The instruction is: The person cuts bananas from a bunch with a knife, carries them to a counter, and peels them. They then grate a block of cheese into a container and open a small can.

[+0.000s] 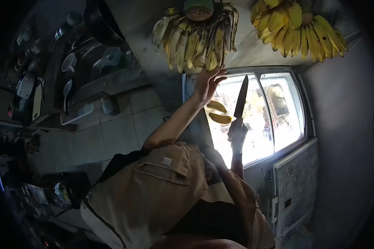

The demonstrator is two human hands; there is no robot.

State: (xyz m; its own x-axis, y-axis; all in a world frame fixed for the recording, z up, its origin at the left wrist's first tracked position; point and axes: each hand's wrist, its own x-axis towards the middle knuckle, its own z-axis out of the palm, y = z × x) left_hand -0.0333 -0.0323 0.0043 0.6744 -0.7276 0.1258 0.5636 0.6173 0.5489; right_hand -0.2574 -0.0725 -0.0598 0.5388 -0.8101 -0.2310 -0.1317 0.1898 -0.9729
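Observation:
My left hand [207, 86] is raised at the lower tips of a brown-streaked banana bunch [195, 43], its fingers stretched and apart; whether they touch the fruit is hard to tell. My right hand [237, 130] is closed round the handle of a large knife [242, 98], whose blade points away from me. Between the hands, two loose yellow bananas, an upper banana [217, 106] and a lower banana [220, 118], lie at the left side of a bright glass panel [257, 120]. The right hand is dark against the glare, so its fingers show poorly.
A yellower banana bunch [299, 31] is at the upper right. To the left, a dark pan [104, 23], a white mug [69, 62] and a slotted spoon [67, 93] are around a counter above the tiled surface [120, 128]. A pale cabinet door [296, 186] is at the lower right.

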